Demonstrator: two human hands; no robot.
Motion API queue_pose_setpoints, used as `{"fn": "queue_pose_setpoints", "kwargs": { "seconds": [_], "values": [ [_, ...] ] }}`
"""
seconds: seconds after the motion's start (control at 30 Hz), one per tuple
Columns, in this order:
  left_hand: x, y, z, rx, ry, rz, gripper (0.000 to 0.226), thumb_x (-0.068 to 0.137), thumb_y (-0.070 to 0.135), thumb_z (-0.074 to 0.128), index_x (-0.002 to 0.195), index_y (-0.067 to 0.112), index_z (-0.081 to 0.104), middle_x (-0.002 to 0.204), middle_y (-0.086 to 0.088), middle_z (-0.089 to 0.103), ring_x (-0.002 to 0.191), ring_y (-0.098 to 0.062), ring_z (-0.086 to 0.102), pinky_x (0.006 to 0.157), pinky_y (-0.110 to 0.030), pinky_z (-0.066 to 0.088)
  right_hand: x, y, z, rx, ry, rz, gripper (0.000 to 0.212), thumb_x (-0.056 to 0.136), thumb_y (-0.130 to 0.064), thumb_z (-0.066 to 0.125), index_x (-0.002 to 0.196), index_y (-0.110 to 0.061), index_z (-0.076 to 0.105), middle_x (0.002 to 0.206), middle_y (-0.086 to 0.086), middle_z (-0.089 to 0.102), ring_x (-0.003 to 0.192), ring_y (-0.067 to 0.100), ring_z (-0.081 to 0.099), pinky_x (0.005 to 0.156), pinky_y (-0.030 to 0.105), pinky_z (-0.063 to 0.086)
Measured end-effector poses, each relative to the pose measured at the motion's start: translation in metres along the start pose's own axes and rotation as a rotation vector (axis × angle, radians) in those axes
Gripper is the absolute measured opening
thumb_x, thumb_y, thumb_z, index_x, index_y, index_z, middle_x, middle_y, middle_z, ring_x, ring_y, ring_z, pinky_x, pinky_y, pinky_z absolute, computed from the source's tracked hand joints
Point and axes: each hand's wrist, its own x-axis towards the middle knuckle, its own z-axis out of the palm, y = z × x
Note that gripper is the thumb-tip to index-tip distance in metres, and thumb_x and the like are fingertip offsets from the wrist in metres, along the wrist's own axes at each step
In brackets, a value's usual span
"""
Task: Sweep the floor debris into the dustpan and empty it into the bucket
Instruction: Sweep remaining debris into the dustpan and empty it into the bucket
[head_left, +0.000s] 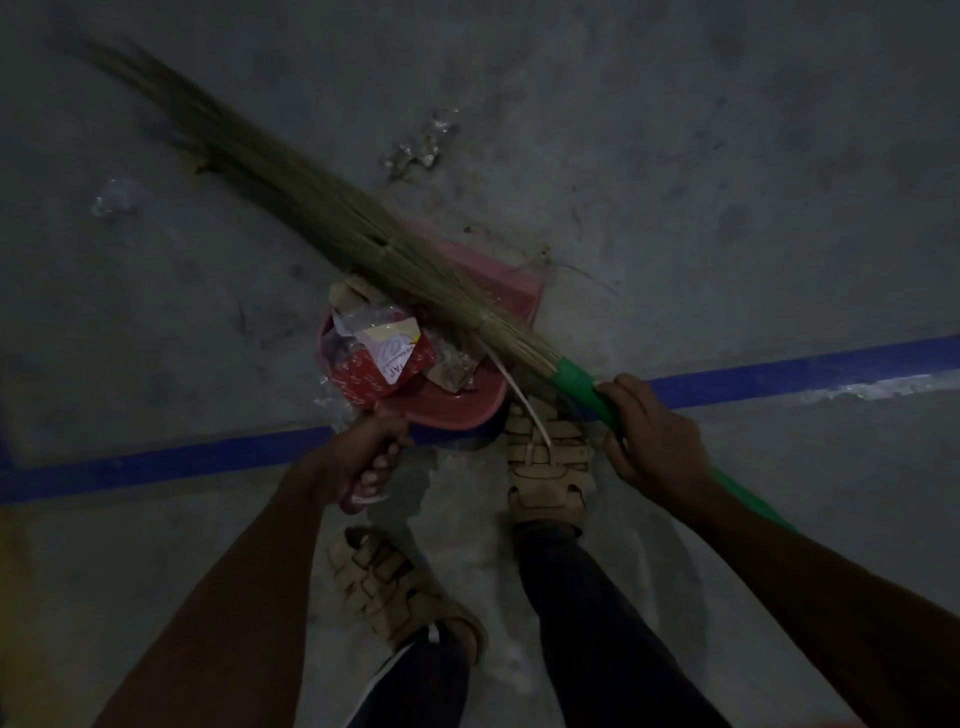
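Two tools are in my grip. My left hand (371, 457) is wrapped tight round the handle of the shallow pink plastic dustpan (457, 400), and my right hand (652, 434) is closed on the green taped handle of the long straw-bristle broom (332, 228), whose bristles cross over the dustpan and reach up and left of it.

Inside the dustpan, at its left side, sits a red and white printed wrapper (387, 358) with crumpled clear plastic and brownish scraps beside it. All of that looks light and loose to me, likely to slide or blow off if the pan tips, so I judge the handle is the right hold, with the pan kept level. The pan itself seems stiff and light; the broom is springy at the tip and firm only at the bound handle.

On the wrapper I can make out letters like "HAT", the rest too dim to read.

More clear scraps (423, 148) lie on the grey concrete floor (727, 156) above the dustpan. No bucket is in sight.
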Motion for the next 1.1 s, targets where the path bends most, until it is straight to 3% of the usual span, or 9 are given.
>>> {"fn": "queue_pose_setpoints", "kwargs": {
  "seconds": [0.07,0.23,0.4,0.53,0.7,0.9,1.1],
  "values": [
    [-0.002,-0.010,-0.005,-0.057,-0.002,0.018,0.041,0.094,0.013,0.043,0.053,0.014,0.037,0.040,0.002,0.027,0.024,-0.010,0.019,0.035,-0.008,0.015,0.004,-0.004,-0.002,0.000,0.031,-0.008,0.058,0.080,-0.027,0.060,0.133,-0.013,0.043,0.130,0.006,0.041,0.072,0.030,0.064,0.049,0.025,0.041],
    [-0.010,-0.038,-0.024,-0.230,0.001,0.075,0.047,0.091,0.010,0.042,0.044,0.016,0.041,0.038,0.001,0.025,0.022,-0.010,0.018,0.037,-0.009,0.013,0.033,-0.018,-0.007,-0.004,0.131,0.054,0.055,0.083,-0.028,0.052,0.135,-0.012,0.044,0.133,0.010,0.045,0.081,0.033,0.064,0.050,0.027,0.043],
    [-0.021,-0.056,-0.048,-0.329,0.018,0.099,0.047,0.092,0.009,0.039,0.044,0.014,0.038,0.037,0.001,0.024,0.022,-0.010,0.019,0.033,-0.008,0.016,0.073,-0.023,-0.016,-0.023,0.197,0.167,0.060,0.086,-0.017,0.066,0.140,-0.012,0.039,0.139,0.011,0.040,0.085,0.032,0.061,0.057,0.034,0.048],
    [-0.022,-0.062,-0.066,-0.292,0.058,0.088,0.043,0.092,0.010,0.041,0.049,0.014,0.038,0.038,0.001,0.024,0.023,-0.010,0.018,0.035,-0.007,0.015,0.095,-0.025,-0.019,-0.067,0.207,0.212,0.060,0.088,-0.019,0.062,0.142,-0.012,0.037,0.143,0.011,0.038,0.094,0.030,0.059,0.057,0.039,0.052],
    [-0.013,-0.054,-0.080,-0.221,0.046,0.096,0.038,0.089,0.013,0.045,0.052,0.016,0.038,0.040,0.002,0.026,0.025,-0.010,0.019,0.036,-0.008,0.015,0.097,-0.030,-0.012,-0.110,0.186,0.290,0.061,0.086,-0.016,0.064,0.142,-0.013,0.038,0.141,0.009,0.037,0.094,0.029,0.057,0.060,0.032,0.044],
    [-0.006,-0.038,-0.086,-0.168,0.064,0.108,0.041,0.087,0.013,0.047,0.048,0.017,0.039,0.041,0.001,0.027,0.027,-0.011,0.018,0.036,-0.010,0.016,0.089,-0.038,0.000,-0.098,0.056,0.170,0.066,0.081,-0.016,0.068,0.141,-0.014,0.042,0.143,0.009,0.041,0.092,0.031,0.061,0.056,0.030,0.044],
    [-0.005,-0.032,-0.101,-0.132,0.066,0.117,0.036,0.085,0.013,0.051,0.052,0.018,0.040,0.043,0.002,0.028,0.029,-0.011,0.020,0.036,-0.012,0.017,0.087,-0.043,-0.003,-0.122,-0.094,-0.126,0.055,0.083,-0.023,0.065,0.134,-0.014,0.047,0.133,0.011,0.050,0.086,0.030,0.064,0.052,0.026,0.041]
  ]
}}
